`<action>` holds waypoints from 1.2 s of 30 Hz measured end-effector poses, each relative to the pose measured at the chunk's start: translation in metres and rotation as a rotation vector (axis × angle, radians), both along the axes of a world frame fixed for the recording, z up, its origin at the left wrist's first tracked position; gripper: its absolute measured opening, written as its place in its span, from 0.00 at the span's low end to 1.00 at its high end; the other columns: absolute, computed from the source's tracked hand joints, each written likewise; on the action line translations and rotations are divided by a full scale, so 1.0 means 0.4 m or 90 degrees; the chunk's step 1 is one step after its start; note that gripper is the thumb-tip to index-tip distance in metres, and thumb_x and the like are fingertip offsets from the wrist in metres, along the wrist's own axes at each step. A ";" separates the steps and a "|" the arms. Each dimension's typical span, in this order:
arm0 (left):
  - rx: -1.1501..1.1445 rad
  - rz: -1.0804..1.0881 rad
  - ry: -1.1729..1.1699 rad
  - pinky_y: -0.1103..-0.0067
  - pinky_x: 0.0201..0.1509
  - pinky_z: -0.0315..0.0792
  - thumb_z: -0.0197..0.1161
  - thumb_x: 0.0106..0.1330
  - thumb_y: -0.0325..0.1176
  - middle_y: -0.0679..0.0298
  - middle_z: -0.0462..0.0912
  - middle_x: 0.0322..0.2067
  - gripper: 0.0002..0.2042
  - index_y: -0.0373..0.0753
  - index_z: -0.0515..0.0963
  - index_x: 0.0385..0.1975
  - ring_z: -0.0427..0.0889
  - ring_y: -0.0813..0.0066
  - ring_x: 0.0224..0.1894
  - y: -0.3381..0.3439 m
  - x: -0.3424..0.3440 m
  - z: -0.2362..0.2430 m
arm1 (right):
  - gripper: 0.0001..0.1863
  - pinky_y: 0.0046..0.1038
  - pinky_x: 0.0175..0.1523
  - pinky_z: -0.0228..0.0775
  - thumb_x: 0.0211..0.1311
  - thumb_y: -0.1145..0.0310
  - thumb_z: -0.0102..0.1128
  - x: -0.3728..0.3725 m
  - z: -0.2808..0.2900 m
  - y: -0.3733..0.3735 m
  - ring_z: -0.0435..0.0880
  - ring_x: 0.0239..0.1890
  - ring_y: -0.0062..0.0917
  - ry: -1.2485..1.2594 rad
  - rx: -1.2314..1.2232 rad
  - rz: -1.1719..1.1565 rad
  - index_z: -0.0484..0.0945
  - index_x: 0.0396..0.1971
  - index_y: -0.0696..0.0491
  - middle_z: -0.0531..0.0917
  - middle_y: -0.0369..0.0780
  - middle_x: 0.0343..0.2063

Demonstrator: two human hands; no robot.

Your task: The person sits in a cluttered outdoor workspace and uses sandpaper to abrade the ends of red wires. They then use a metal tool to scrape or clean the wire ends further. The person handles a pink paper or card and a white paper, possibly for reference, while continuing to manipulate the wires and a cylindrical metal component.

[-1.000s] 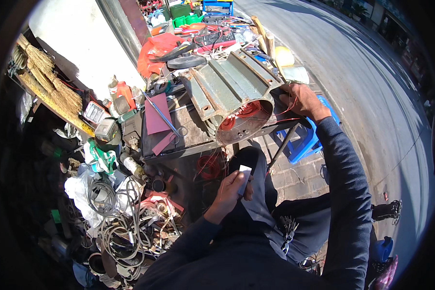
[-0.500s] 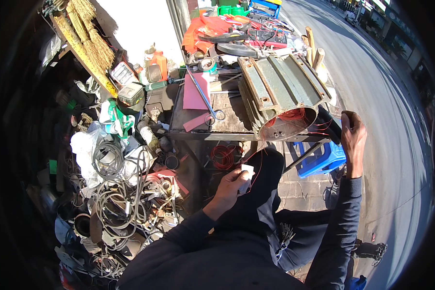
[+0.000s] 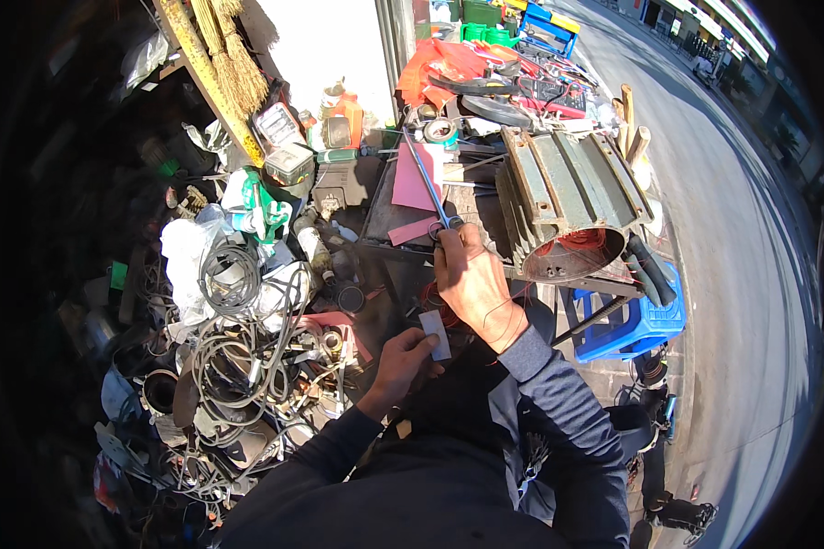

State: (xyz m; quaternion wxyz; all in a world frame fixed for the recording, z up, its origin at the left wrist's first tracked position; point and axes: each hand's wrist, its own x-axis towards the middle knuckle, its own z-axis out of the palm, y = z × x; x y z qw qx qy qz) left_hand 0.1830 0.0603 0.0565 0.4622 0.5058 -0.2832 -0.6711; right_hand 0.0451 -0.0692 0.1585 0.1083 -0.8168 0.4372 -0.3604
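My left hand (image 3: 400, 366) pinches a small white rectangular slip (image 3: 436, 336) between thumb and fingers, low in front of the bench. Up at the bench's front edge, my right hand (image 3: 471, 279) has its fingers closed at the handles of long scissors (image 3: 424, 174). The scissors' blades lie over a pink sheet (image 3: 412, 179), with a narrower pink strip (image 3: 410, 231) beside it. Right of that hand is a grey finned motor housing (image 3: 572, 197), lying on its side, with red wire (image 3: 581, 240) inside its open end. Thin red wire also crosses my right wrist.
Tangled cables (image 3: 238, 366) and scrap fill the ground at left. A blue plastic stool (image 3: 636, 325) stands under the bench's right side, near dark tubes (image 3: 652, 274). Tape rolls (image 3: 440, 133), an orange-red cloth (image 3: 435, 69) and tools crowd the bench's far part.
My right hand has moved left from beside the housing's right side to the scissors' handles and closed there. My left hand keeps the white slip. The whole view has shifted.
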 end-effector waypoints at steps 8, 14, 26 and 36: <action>-0.042 0.111 0.008 0.81 0.34 0.82 0.62 0.77 0.33 0.61 0.86 0.35 0.08 0.34 0.78 0.43 0.87 0.77 0.31 0.033 0.038 0.019 | 0.14 0.41 0.34 0.85 0.61 0.71 0.60 0.065 0.017 -0.175 0.91 0.30 0.46 0.238 -0.010 -0.122 0.82 0.42 0.65 0.86 0.57 0.31; -0.089 0.089 -0.014 0.79 0.38 0.84 0.62 0.76 0.31 0.62 0.86 0.38 0.06 0.35 0.78 0.43 0.89 0.74 0.34 0.054 0.060 0.051 | 0.13 0.48 0.46 0.81 0.54 0.66 0.63 0.038 0.060 -0.190 0.87 0.40 0.57 0.166 0.095 -0.066 0.85 0.31 0.62 0.85 0.61 0.33; -0.138 0.145 -0.018 0.79 0.36 0.84 0.63 0.75 0.31 0.61 0.87 0.38 0.06 0.36 0.79 0.43 0.89 0.73 0.33 0.084 0.048 0.070 | 0.10 0.18 0.21 0.65 0.64 0.78 0.65 -0.096 0.015 0.131 0.75 0.17 0.12 -0.472 0.514 0.232 0.77 0.44 0.58 0.82 0.34 0.22; -0.203 0.077 -0.025 0.79 0.36 0.83 0.64 0.75 0.32 0.62 0.87 0.35 0.06 0.36 0.79 0.41 0.88 0.75 0.31 0.111 -0.021 0.109 | 0.18 0.16 0.32 0.61 0.58 0.86 0.71 -0.326 -0.173 0.541 0.66 0.27 0.06 -0.324 0.447 0.110 0.73 0.40 0.53 0.69 0.24 0.25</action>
